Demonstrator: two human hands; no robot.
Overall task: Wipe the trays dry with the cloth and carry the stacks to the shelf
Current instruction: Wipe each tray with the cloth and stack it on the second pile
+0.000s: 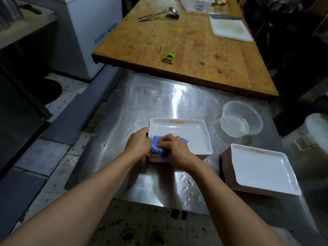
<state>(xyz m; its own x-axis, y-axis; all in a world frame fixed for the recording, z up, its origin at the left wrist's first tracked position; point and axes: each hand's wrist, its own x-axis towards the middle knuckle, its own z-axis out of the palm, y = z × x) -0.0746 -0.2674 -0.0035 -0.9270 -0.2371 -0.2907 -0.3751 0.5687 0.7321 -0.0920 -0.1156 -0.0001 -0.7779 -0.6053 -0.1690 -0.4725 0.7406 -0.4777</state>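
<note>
Both forearms are bare to the hands, left hand (139, 142) and right hand (174, 150), without sleeves, watches or rings; light shoes (142, 237) below.

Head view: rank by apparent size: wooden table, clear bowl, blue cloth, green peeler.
Largest to smallest as they look:
1. wooden table
2. clear bowl
3. blue cloth, partly hidden under the right hand, so its full size is unsure
4. green peeler, though it lies farther from the camera

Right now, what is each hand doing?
Left hand: grips the near-left edge of the white rectangular tray stack.
Right hand: curled round the blue cloth.
</note>
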